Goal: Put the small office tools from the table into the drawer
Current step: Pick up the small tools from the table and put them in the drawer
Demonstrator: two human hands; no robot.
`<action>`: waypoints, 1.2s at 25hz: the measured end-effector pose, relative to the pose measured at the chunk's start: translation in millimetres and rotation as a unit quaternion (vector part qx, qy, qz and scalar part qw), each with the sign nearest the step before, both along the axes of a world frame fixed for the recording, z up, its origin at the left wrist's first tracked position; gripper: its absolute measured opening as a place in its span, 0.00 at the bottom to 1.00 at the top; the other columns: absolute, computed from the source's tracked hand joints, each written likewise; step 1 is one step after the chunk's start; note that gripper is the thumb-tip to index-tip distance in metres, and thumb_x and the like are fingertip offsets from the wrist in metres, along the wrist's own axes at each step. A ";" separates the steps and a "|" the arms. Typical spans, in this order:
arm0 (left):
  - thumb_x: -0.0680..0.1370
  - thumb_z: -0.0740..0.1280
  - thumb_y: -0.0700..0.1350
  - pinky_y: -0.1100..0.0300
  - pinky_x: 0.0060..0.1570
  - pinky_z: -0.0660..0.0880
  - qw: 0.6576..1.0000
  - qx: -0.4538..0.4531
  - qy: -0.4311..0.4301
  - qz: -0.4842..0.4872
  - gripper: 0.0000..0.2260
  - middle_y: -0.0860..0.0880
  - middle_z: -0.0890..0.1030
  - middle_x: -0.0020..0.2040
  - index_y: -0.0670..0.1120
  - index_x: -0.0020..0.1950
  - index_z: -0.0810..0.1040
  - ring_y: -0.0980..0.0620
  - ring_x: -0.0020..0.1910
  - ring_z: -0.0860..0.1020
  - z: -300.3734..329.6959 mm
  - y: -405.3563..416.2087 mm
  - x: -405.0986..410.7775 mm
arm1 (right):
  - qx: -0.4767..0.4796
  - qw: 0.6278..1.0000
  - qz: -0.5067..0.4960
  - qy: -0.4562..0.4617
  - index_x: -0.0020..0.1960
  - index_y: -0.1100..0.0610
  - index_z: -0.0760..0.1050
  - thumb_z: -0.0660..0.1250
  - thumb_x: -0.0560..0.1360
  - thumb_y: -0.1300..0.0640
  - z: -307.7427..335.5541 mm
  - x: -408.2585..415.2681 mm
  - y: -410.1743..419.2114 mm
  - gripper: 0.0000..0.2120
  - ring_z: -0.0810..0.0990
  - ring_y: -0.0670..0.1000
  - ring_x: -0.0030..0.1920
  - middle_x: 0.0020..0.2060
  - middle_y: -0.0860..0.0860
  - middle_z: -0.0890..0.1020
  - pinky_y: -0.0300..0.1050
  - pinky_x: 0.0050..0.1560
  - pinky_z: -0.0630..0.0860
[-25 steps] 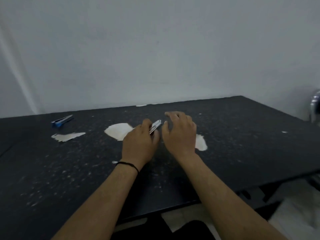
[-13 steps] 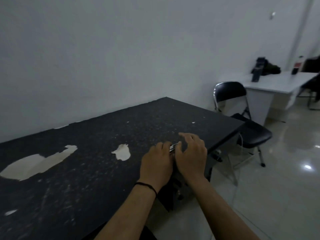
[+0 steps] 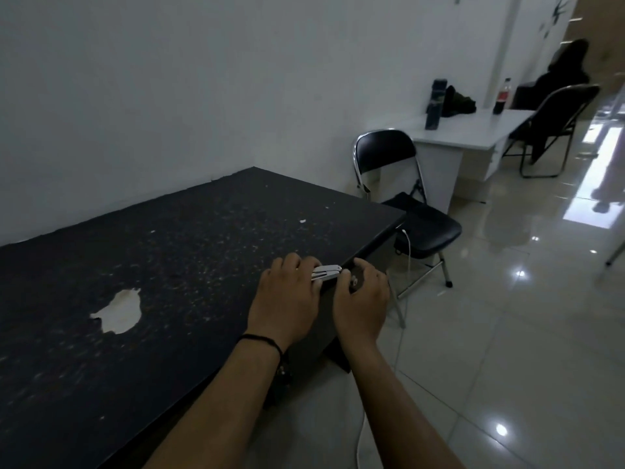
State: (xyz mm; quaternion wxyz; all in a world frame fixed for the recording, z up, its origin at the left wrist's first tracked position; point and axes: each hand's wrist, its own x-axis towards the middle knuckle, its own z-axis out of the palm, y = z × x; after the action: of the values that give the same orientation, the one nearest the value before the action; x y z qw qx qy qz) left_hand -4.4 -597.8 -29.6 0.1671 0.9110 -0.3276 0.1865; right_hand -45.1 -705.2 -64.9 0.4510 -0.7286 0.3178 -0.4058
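- At the black table's [image 3: 169,265] right edge, the left hand [image 3: 287,299] grips a small silver tool [image 3: 326,271] in closed fingers.
- The right hand [image 3: 363,299], fingers curled, touches the tool's tip beside the table edge.
- A black folding chair [image 3: 406,198] stands just beyond.

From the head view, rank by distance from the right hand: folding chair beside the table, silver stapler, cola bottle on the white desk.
1. silver stapler, touching the right hand, at the table edge.
2. folding chair, beyond the table's right end.
3. cola bottle, far back on the white desk.
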 end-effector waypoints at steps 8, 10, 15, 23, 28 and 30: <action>0.81 0.60 0.53 0.54 0.56 0.72 1.000 -0.010 -0.004 0.018 0.15 0.50 0.72 0.58 0.54 0.67 0.73 0.51 0.55 0.70 -4.7 2.0 -0.6 | 0.174 0.981 0.029 0.076 0.69 0.54 0.73 0.59 0.80 0.59 -34.4 14.1 -8.9 0.17 0.79 0.52 0.57 0.60 0.54 0.80 0.42 0.50 0.72; 0.81 0.60 0.53 0.55 0.54 0.73 1.000 0.001 -0.012 0.021 0.17 0.50 0.72 0.57 0.54 0.70 0.73 0.52 0.53 0.70 -4.1 2.1 -0.7 | 0.199 0.978 0.002 0.069 0.66 0.55 0.75 0.60 0.80 0.60 -32.9 15.2 -11.1 0.15 0.80 0.51 0.55 0.58 0.53 0.81 0.40 0.48 0.72; 0.81 0.59 0.53 0.54 0.53 0.74 1.000 0.010 -0.013 0.021 0.18 0.50 0.72 0.56 0.55 0.71 0.72 0.52 0.52 0.70 -3.2 3.7 -1.6 | 0.217 0.973 -0.021 0.074 0.61 0.53 0.78 0.61 0.80 0.59 -31.6 10.8 -15.3 0.12 0.77 0.47 0.47 0.55 0.52 0.82 0.39 0.43 0.69; 0.81 0.59 0.53 0.53 0.53 0.72 1.000 0.002 -0.008 0.015 0.17 0.50 0.72 0.55 0.56 0.70 0.72 0.49 0.52 0.71 -2.0 4.7 -2.7 | 0.226 0.966 -0.098 0.084 0.58 0.52 0.79 0.61 0.80 0.59 -43.0 -31.3 -30.9 0.11 0.76 0.49 0.40 0.49 0.52 0.83 0.39 0.34 0.67; 0.81 0.60 0.53 0.52 0.54 0.72 1.000 0.001 -0.012 0.011 0.16 0.50 0.73 0.56 0.56 0.68 0.73 0.49 0.53 0.71 -3.1 5.2 -0.8 | 0.223 0.970 -0.058 0.078 0.58 0.52 0.80 0.62 0.78 0.59 -55.0 -36.0 -35.8 0.12 0.81 0.50 0.43 0.48 0.51 0.84 0.46 0.44 0.76; 0.81 0.61 0.53 0.52 0.54 0.72 1.000 0.001 -0.018 0.004 0.15 0.51 0.73 0.56 0.56 0.67 0.73 0.49 0.53 0.71 -3.8 5.8 -1.9 | 0.221 0.971 -0.049 0.074 0.64 0.52 0.76 0.63 0.77 0.57 -48.2 -38.8 -36.8 0.15 0.80 0.52 0.50 0.56 0.51 0.81 0.48 0.46 0.76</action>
State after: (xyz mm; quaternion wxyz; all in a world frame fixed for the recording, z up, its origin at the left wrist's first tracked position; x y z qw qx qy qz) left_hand -6.3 -592.0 -33.4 0.1590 0.9089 -0.3275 0.2032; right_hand -83.9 -742.1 -113.1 0.5559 -0.6223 0.4676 -0.2917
